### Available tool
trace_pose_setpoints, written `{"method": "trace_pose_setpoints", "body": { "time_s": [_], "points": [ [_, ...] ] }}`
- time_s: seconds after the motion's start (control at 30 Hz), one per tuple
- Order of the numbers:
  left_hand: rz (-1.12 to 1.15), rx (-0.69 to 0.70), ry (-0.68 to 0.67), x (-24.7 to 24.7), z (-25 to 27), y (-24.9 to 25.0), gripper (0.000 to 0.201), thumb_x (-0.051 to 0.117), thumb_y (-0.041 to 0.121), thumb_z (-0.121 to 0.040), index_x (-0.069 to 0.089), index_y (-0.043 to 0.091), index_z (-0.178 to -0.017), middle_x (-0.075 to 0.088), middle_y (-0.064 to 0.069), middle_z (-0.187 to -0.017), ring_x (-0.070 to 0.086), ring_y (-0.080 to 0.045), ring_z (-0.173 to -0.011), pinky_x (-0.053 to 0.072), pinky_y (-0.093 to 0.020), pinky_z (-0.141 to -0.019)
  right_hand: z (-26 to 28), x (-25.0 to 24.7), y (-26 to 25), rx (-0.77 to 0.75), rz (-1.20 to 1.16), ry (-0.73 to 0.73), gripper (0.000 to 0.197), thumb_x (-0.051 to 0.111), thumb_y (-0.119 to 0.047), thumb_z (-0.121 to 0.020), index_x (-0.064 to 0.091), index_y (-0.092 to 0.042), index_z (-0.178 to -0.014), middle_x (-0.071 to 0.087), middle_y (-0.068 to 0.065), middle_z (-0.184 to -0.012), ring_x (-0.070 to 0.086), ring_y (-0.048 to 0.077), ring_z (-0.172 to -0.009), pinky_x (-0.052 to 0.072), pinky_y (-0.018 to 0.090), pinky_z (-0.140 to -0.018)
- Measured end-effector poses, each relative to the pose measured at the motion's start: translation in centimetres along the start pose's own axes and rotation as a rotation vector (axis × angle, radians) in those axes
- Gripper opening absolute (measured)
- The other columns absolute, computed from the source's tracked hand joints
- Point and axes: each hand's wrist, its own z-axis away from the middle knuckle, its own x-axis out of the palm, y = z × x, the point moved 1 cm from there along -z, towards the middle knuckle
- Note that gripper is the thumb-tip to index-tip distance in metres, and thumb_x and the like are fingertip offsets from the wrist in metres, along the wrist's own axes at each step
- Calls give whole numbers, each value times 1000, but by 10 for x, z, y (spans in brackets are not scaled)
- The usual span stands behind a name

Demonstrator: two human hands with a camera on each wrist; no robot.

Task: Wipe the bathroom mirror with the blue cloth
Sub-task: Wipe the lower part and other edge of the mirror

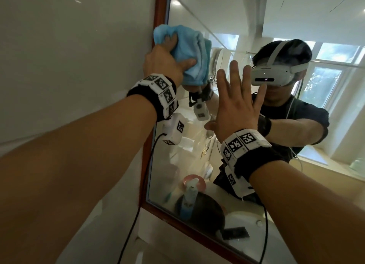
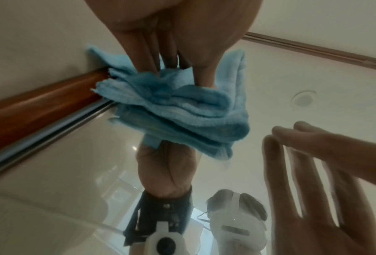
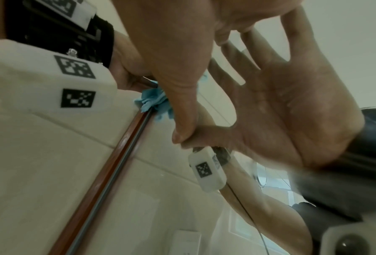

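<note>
My left hand (image 1: 173, 52) grips a bunched blue cloth (image 1: 189, 52) and presses it on the mirror (image 1: 237, 22), right against the brown wooden frame (image 1: 161, 10) on its left side. In the left wrist view my fingers (image 2: 161, 57) dig into the cloth (image 2: 182, 107) over the glass (image 2: 73, 163) beside the frame (image 2: 41, 103). My right hand (image 1: 237, 97) lies flat on the glass just right of the cloth, fingers straight and spread, holding nothing. The right wrist view shows that hand (image 3: 172, 43) meeting its reflection, with the cloth (image 3: 156, 101) behind the thumb.
A pale tiled wall (image 1: 69, 56) runs left of the frame. The mirror's bottom rail (image 1: 197, 230) crosses low in view. Reflected in the glass are a person wearing a headset, windows, a spray bottle (image 1: 189, 198), a pink dish and a dark basin. Black cables hang from both wrists.
</note>
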Motion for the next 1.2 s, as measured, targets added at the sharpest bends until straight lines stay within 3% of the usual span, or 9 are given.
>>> {"method": "trace_pose_setpoints", "body": {
  "time_s": [0.1,0.17,0.2,0.4,0.5,0.8,0.9,1.0,1.2],
  "points": [
    [-38,5,-25,-1,10,-12,80,81,43,-73,44,35,-144,55,0,-140,54,-19,-123,36,-20,-99,4,-4,-2,16,-2,16,124,52,-79,-54,0,-25,-153,-13,4,-161,-15,29,-146,-14,55,-108],
    [-57,-7,-48,2,21,-25,80,81,42,-73,44,36,-143,54,1,-139,53,-18,-123,35,-19,-99,7,-6,-5,36,18,14,127,76,-61,-59,0,-24,-153,-13,4,-161,-15,30,-147,-10,57,-110],
    [-52,-20,-59,4,27,-33,79,81,40,-73,44,36,-143,54,1,-140,52,-17,-122,34,-16,-97,7,-6,-6,38,27,23,126,80,-55,-61,0,-24,-153,-13,4,-161,-14,30,-147,-9,58,-111],
    [-26,-90,-100,16,67,-79,77,81,30,-76,44,37,-143,51,2,-140,50,-17,-124,30,-12,-89,6,-4,-7,52,43,70,113,78,-43,-72,2,-25,-153,-11,3,-161,-11,29,-147,-5,59,-112],
    [-29,-119,-95,21,78,-93,78,81,30,-75,44,40,-143,52,2,-140,51,-19,-125,34,-16,-94,5,1,-7,63,40,77,115,79,-43,-69,3,-25,-153,-10,2,-161,-10,29,-147,-6,58,-111],
    [-75,-129,-81,28,73,-93,78,79,35,-76,41,40,-144,52,1,-140,52,-22,-123,35,-21,-95,8,0,-9,66,61,100,109,75,-43,-74,3,-24,-153,-8,3,-161,-10,29,-148,-9,57,-111],
    [-78,-119,-76,27,69,-89,77,78,35,-78,40,39,-145,51,0,-140,52,-20,-121,32,-16,-91,7,2,-9,74,56,115,106,75,-40,-75,5,-25,-153,-7,2,-162,-8,28,-148,-8,57,-111],
    [-6,-135,-61,25,58,-75,73,77,31,-80,42,37,-144,51,3,-140,52,-13,-112,30,-2,-84,7,1,-8,63,32,112,106,75,-40,-75,5,-25,-153,-8,2,-162,-9,28,-148,-9,57,-111],
    [-63,-49,-3,13,21,-27,80,79,40,-75,41,37,-146,51,-2,-142,51,-22,-126,36,-27,-107,7,0,-8,60,15,76,118,81,-45,-67,3,-26,-153,-11,2,-161,-12,27,-147,-9,58,-111]
  ]
}}
